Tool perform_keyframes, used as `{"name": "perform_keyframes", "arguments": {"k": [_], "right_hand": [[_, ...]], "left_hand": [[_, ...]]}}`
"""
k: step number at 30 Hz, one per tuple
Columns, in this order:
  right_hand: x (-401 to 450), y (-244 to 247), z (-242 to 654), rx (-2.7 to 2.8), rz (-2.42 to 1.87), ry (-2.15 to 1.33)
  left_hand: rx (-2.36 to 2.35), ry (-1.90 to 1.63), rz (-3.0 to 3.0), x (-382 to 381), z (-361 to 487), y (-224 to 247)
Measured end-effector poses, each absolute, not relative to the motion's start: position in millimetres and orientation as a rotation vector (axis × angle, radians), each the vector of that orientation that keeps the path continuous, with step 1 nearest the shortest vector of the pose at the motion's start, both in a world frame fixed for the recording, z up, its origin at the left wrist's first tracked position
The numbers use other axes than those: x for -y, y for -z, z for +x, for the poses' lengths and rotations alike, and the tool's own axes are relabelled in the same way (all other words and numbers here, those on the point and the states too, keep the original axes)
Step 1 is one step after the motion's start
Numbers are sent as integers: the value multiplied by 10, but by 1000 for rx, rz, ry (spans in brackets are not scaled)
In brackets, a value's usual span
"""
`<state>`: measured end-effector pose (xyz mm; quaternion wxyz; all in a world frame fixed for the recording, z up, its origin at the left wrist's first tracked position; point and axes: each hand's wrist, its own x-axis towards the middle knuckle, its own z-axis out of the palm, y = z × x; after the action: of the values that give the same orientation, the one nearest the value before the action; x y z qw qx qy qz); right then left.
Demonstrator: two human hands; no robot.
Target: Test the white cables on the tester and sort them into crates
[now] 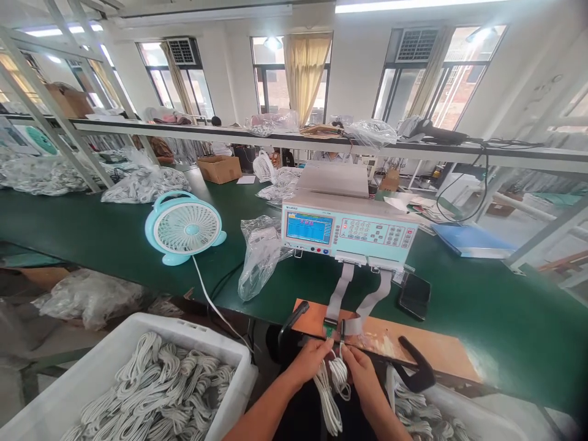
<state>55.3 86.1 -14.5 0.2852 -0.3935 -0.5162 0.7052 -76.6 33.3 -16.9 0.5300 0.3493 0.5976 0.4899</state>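
Observation:
A bundle of white cable [328, 401] hangs below my hands, with a second coil [339, 375] beside it. My left hand [315, 358] is closed on a cable end just under a small green board [329, 331]. To its right, my right hand [361, 367] pinches the other cable end near a dark connector [342, 329]. Two grey ribbon cables [341, 291] run from these connectors up to the tester [349, 226], whose blue screen is lit. The fingertips partly hide the plugs.
An orange board [441, 352] with black clamps [416, 367] lies at the table edge. A phone [414, 296], blue folder [473, 240] and turquoise fan [186, 226] stand on the green table. A white bin [239, 361] of coiled cables is at lower left.

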Motion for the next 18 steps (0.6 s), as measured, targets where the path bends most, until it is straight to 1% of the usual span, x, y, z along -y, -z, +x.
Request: {"name": "perform_keyframes", "arguments": {"k": [3,9,18], "right_hand": [[-829,104,533,1347,-1053,-1875],[-810,16,495,1497,-1104,-1612],[-587,71,628,1585,-1134,-1494]], "left_hand": [[-1391,-1209,761,-337,-744,150],[-1384,-1208,697,-343,-726,107],[-1428,-1098,771,-310,-767,82]]}}
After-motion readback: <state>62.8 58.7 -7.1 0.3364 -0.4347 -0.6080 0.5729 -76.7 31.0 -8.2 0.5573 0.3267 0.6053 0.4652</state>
